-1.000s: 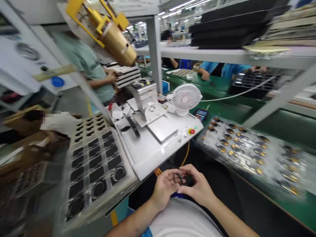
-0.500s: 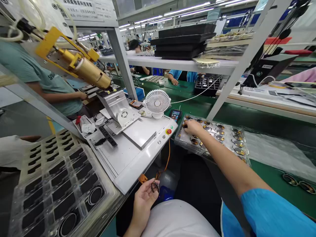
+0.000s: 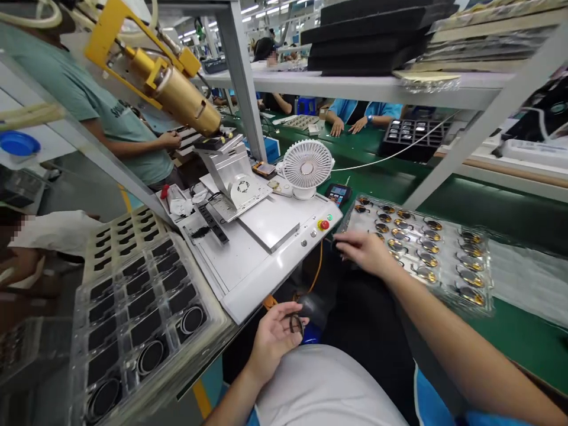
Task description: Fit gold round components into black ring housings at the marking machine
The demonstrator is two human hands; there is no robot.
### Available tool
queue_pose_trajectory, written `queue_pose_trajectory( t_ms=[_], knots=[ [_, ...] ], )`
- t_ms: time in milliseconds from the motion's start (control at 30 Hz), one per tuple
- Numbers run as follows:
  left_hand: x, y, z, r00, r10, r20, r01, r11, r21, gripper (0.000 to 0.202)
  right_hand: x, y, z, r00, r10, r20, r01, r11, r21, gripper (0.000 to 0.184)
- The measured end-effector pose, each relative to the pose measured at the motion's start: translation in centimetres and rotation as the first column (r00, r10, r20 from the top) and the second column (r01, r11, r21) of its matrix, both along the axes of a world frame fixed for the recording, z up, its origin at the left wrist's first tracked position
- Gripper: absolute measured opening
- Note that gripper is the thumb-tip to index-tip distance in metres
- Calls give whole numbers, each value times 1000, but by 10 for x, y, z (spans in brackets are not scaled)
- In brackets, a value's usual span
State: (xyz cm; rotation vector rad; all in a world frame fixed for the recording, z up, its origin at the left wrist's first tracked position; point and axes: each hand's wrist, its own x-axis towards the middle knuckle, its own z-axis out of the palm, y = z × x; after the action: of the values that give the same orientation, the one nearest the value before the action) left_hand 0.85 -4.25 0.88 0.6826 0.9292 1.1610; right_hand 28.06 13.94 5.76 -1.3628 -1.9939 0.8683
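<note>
The left hand [image 3: 277, 334] holds a thin, dark, round ring [image 3: 296, 325] upright between thumb and fingers, palm turned up; the fingers cover part of its rim, and its finer detail is too small to read. The right hand [image 3: 366, 251], palm down, has its fingers drawn into a narrow pinch; dark background lies behind the tips, so I cannot tell whether they grip anything.

Just beyond the right hand, its near corner partly hidden by that hand, is a clear, glossy plastic tray [image 3: 450, 248] bearing rows of round black-and-gold parts [image 3: 429, 245], blurred by glare. Left of the left hand lies a clear, ribbed plastic tray [image 3: 125, 322] with matt black rectangular recesses; three black discs with pale rims [image 3: 151, 357] sit in its nearest row, and its near edge is soft with blur.

Ahead of the left hand, a smooth white machine top [image 3: 255, 275] carries a brushed silver metal plate [image 3: 270, 225]. Further ahead, a brass-coloured metal cylinder [image 3: 189, 100] hangs tilted in a yellow bracket [image 3: 104, 35], cut off above.
</note>
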Motion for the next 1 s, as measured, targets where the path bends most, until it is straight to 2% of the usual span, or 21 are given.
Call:
queue_pose_trajectory(
  t_ms=[67,100,200,333,433,500,600,667,767,833,900,1000],
  knots=[
    [4,7,4,993,-86,78,84,996,28,69,-25,-41,-6,963,141,-231,-153,988,-35,28],
    [5,11,5,986,-124,115,120,992,39,73,-36,-58,-8,940,192,-282,-205,979,-16,24],
    [5,16,3,963,-197,186,190,980,53,80,-56,-93,-12,909,315,-272,-301,949,93,20],
    [1,10,-9,946,-241,216,249,968,-14,82,-63,-107,-17,879,455,-142,-435,888,153,20],
    [-3,4,-17,954,-163,254,182,982,-53,88,-66,-95,-17,872,486,-60,-474,868,151,18],
    [-6,1,-20,961,-75,265,91,995,-49,91,-71,-72,-12,913,402,-70,-389,910,142,17],
    [-11,-1,-20,972,7,237,-2,1000,-25,93,-86,-22,5,978,125,-169,-120,992,42,20],
    [-15,-2,-18,977,14,211,-17,1000,12,92,-98,14,16,978,-52,-200,39,997,-71,18],
    [-20,-5,-11,985,17,173,-32,996,85,88,-114,53,23,960,-230,-159,197,960,-197,12],
    [-23,-8,-6,989,30,142,-47,992,120,87,-119,65,20,953,-277,-123,242,940,-240,13],
    [-27,-11,-2,994,37,106,-52,988,142,89,-117,65,14,945,-308,-113,270,925,-266,18],
    [-31,-17,1,999,48,0,-47,978,201,93,-107,43,6,914,-365,-179,316,915,-251,34]
  ],
)
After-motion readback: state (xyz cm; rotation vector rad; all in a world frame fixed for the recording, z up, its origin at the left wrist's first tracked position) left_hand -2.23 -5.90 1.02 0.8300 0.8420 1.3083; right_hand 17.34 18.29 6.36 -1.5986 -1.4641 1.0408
